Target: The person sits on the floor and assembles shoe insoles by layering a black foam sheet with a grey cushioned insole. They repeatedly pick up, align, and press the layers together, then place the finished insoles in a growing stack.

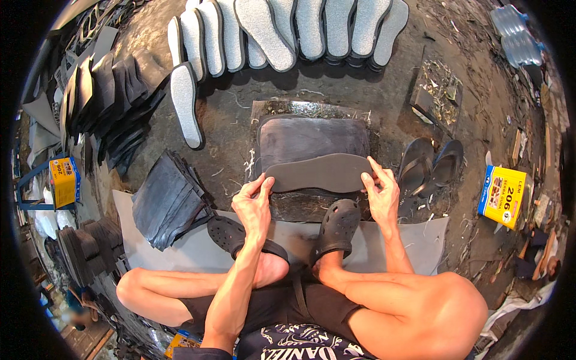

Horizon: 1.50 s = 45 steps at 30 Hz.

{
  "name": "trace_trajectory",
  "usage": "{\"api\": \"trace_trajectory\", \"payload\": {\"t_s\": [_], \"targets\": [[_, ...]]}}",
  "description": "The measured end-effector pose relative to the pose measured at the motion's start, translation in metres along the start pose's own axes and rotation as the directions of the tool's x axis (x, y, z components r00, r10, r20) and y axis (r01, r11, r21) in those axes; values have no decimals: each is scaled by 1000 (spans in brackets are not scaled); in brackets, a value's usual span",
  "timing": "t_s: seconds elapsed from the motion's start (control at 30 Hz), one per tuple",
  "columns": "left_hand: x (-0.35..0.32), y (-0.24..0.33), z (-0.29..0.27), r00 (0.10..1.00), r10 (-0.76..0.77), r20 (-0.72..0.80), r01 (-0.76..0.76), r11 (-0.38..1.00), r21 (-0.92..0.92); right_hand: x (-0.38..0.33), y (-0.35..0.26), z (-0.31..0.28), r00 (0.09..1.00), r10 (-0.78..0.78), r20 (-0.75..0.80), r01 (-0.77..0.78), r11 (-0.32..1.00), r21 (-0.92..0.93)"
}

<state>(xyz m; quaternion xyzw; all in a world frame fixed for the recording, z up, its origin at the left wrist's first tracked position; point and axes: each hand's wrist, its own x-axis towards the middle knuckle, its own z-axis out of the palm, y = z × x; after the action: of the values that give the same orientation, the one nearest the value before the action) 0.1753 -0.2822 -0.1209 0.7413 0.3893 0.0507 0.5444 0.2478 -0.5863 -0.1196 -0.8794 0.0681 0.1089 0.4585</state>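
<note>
A grey sole-shaped cutout (324, 173) lies flat on a dark rubber sheet (312, 139) that rests on a worn cutting board (303, 204). My left hand (254, 204) pinches the cutout's left tip with fingers and thumb. The right end is held the same way by my right hand (379, 189). Both hands press the cutout against the sheet. My feet in dark clogs (339, 225) sit just below the board.
A row of grey-topped soles (288, 30) lies at the far side. A stack of dark rubber pieces (168, 201) sits at the left, more black sheets (114, 96) behind it. Black sandals (429, 168) and a yellow box (503, 195) lie at the right.
</note>
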Motion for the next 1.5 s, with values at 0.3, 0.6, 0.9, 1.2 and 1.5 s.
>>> {"api": "trace_trajectory", "payload": {"t_s": [0.3,0.6,0.9,1.2,1.5], "targets": [[10,12,-4,995,100,2,-98,967,236,12,-27,-9,990,138,-8,-136,960,-247],[29,19,-10,950,263,171,-302,912,277,36,-84,-22,901,-412,-135,390,906,-166],[128,37,-12,936,339,-100,-320,933,164,69,-34,53,861,-496,115,489,743,-457],[223,20,-90,957,-71,-281,89,995,54,37,-81,48,924,-379,-55,383,919,92],[0,69,12,884,254,393,4,837,-548,17,-85,37,901,-34,432,-312,641,701]]}}
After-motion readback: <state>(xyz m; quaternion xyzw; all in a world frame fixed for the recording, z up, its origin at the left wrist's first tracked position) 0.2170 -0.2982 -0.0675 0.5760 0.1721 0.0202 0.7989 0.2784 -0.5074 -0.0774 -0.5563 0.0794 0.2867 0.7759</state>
